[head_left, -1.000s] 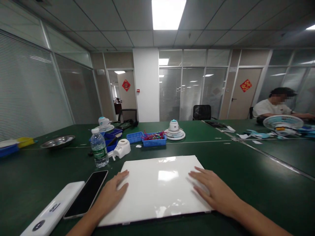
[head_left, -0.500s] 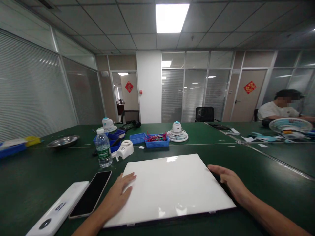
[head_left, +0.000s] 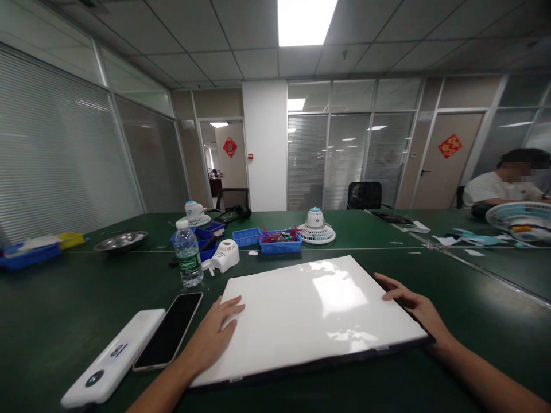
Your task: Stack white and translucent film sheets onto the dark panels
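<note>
A glossy white rectangular panel with a dark underside lies in front of me, its right side tilted slightly up off the table. My left hand rests on its left edge, fingers spread and open. At the opposite edge my right hand grips the panel, thumb on top and some fingers hidden beneath or behind the edge. Left of my left hand lie a black-screened phone and a white oblong device marked with "18". Light reflections show on the panel's surface.
A water bottle stands beyond the phone, beside a white plastic housing. Behind are a blue tray of red wires, white fan-like parts and a metal dish. Another person sits at the far right.
My right hand has moved from the panel's top surface to its right edge and closed on it. The panel's right side has risen a little. My left hand stays on the left edge.
</note>
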